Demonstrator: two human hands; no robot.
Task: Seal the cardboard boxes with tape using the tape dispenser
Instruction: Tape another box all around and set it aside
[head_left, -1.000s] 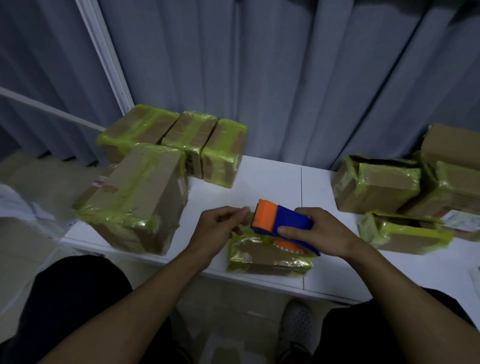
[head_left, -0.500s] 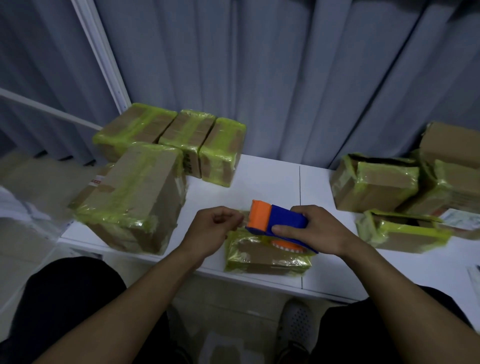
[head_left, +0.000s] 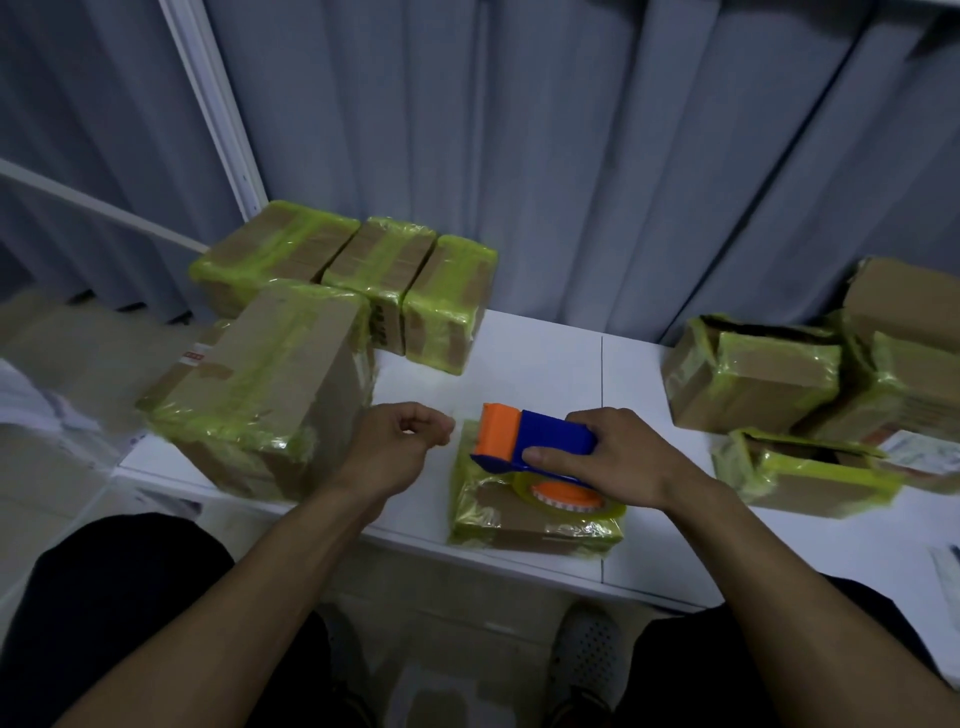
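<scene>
Blue and orange tape dispenser (head_left: 535, 441) held on top of a small box (head_left: 524, 514) at the near edge of a white table (head_left: 540, 364).
The right hand (head_left: 623, 457) grips the dispenser's blue body, and the tape roll rests on the small box's top. The left hand (head_left: 397, 449) hangs just left of the small box, fingers curled with the thumb meeting the fingertips; whether any tape is pinched there cannot be told. Left of the small box stands a large box (head_left: 260, 384) wrapped in yellow-green tape, and farther back on that side is a row of three boxes (head_left: 358, 265). Right of the small box lie several taped boxes (head_left: 753, 374).
</scene>
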